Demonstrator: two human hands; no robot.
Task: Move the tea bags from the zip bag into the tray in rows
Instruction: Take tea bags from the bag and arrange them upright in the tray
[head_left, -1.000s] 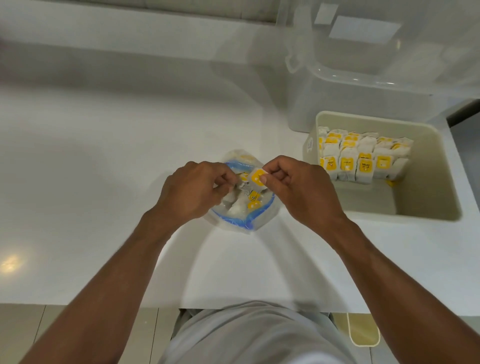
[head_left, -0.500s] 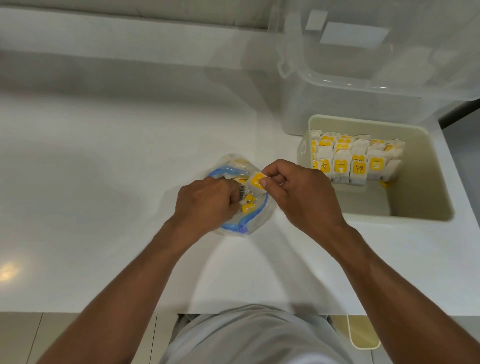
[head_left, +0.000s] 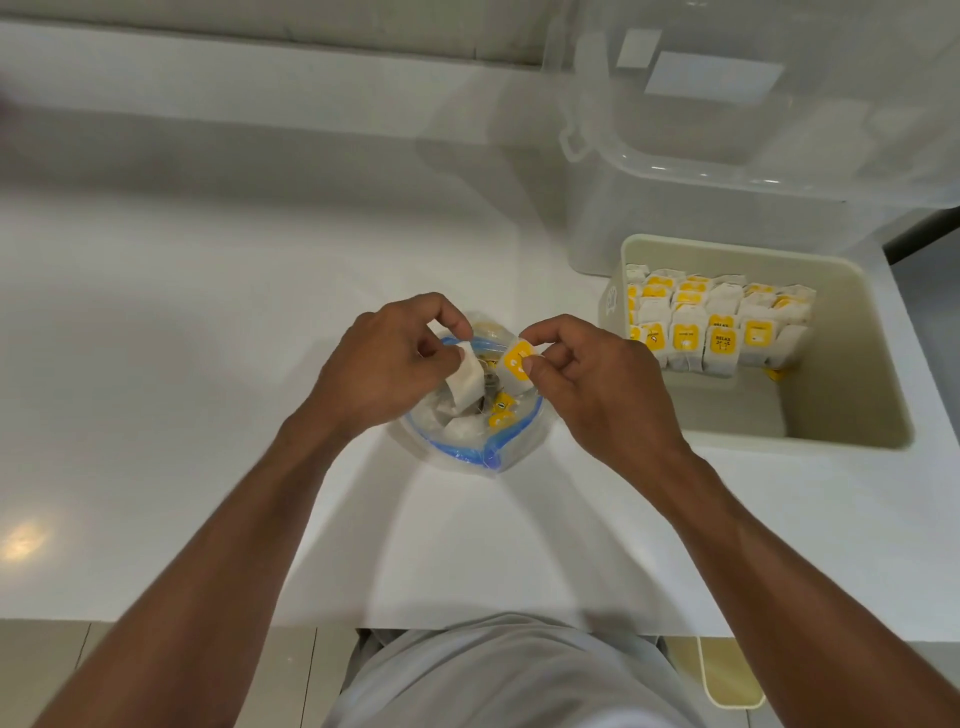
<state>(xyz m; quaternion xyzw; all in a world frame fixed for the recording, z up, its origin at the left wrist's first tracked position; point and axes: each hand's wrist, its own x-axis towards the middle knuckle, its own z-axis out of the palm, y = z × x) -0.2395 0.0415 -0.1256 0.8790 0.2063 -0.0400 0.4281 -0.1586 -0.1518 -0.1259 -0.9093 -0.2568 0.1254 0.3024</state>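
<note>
Two bags in play: a white tea bag (head_left: 467, 382) is pinched by the left hand (head_left: 384, 364), and a yellow-tagged tea bag (head_left: 517, 364) is pinched between thumb and fingers of the right hand (head_left: 597, 384).
Grip state: both hands are clamped on their bags, nothing is let go. Whether the two strings are tangled can't be told.
Where they're held: right over the open mouth of the zip bag (head_left: 467, 452), almost touching each other.
What's left inside: a few more tea bags (head_left: 498, 415) can be seen down in the zip bag.
Key direction: the tray (head_left: 857, 338) is off to the right of the zip bag and a little beyond it, so the right hand's side is nearer to it.
Rows so far: the packed tea bag rows (head_left: 722, 322) are stood upright farther back than the zip bag, tags faced toward the person, lines run left to right.
Open slot: a bare strip of tray floor is about level with the zip bag, straight off to its right.
Long axis: the white tea bag is held on a slant, so it probably needs to be turned upright before it's set in line.
Best guess for next: the yellow-tagged one gets carried rightward first.
Also around: a clear bin (head_left: 727, 156) is parked beyond the zip bag, up and right, on the white counter (head_left: 208, 338).
</note>
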